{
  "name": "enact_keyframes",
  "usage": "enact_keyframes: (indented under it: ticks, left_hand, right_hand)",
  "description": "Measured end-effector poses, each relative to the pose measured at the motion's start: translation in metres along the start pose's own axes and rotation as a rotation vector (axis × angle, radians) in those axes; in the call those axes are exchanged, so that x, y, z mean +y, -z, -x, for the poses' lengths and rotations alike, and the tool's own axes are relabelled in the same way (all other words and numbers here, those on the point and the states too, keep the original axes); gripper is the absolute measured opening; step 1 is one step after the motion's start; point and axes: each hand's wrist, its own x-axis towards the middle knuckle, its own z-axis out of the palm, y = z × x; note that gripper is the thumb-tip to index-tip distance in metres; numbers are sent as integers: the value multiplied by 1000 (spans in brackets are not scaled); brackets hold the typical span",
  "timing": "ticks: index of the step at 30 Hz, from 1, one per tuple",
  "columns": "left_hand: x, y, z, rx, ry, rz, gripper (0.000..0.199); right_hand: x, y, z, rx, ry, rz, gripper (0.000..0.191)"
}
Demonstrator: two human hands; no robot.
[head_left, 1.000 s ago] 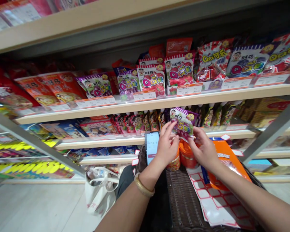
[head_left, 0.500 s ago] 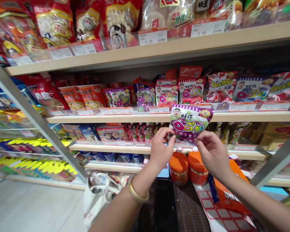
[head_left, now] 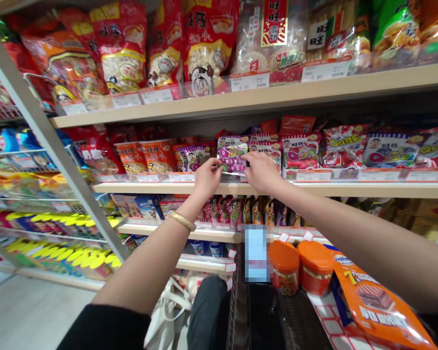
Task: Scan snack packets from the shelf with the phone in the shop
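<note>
A purple and white gummy candy packet (head_left: 233,154) stands upright at the front of the middle shelf (head_left: 314,189), level with the other packets. My left hand (head_left: 209,176) pinches its lower left edge with thumb and fingertips. On its right side, my right hand (head_left: 262,171) holds the edge, the fingers curled over it. Beside my left hand is a similar purple packet (head_left: 195,156). Behind my right hand stands a pink-striped packet (head_left: 273,148), partly covered.
Two orange-lidded jars (head_left: 283,267) and an orange snack bag (head_left: 383,301) lie below, near a dark woven basket (head_left: 237,301). A white bag (head_left: 164,311) hangs lower left. Large red snack bags (head_left: 208,48) line the upper shelf. A grey post (head_left: 54,131) stands left.
Both hands have moved forward and to the left with the purple packet, from in front of the shelves to the middle shelf's row. The view has shifted too.
</note>
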Motion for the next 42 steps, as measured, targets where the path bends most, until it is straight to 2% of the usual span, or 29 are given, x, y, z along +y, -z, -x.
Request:
enact_keyframes:
  ticks: [2, 7, 13, 16, 18, 20, 23, 28, 33, 36, 39, 42]
  left_hand:
    - [-5, 0, -1, -31, -12, -33, 14]
    - [-6, -1, -3, -17, -30, -94, 21]
    - [-4, 1, 4, -82, -63, -250, 23]
    - [0, 2, 12, -42, -106, -335, 21]
    - [4, 2, 16, -28, -161, -410, 23]
    - [7, 0, 18, -94, -203, -449, 26]
    - [10, -4, 17, -223, -194, -490, 31]
    - [16, -8, 11, -323, -156, -579, 36]
    - [14, -7, 12, -363, -195, -583, 33]
    - [6, 1, 17, -293, -244, -518, 37]
    - [-4, 14, 24, -28, -241, -446, 38]
    - [-13, 26, 27, 231, -143, -434, 38]
  right_hand:
    - [0, -1, -5, -23, 15, 46, 40]
    - [5, -2, -14, -24, 34, 102, 42]
    - [11, -8, -9, -64, 56, 136, 32]
    - [8, -7, -3, -42, 82, 164, 30]
    - [3, -5, -1, -82, 142, 177, 31]
    - [-3, -6, -1, -182, 196, 168, 32]
    - [-11, -11, -2, -284, 188, 151, 32]
    - [-15, -23, -9, -310, 105, 144, 35]
    - [-17, -30, -14, -329, 76, 118, 29]
    - [-18, -29, -14, -303, 62, 80, 29]
    - [-20, -29, -14, -243, 56, 21, 34]
    - [-28, -33, -19, -201, 70, -56, 37]
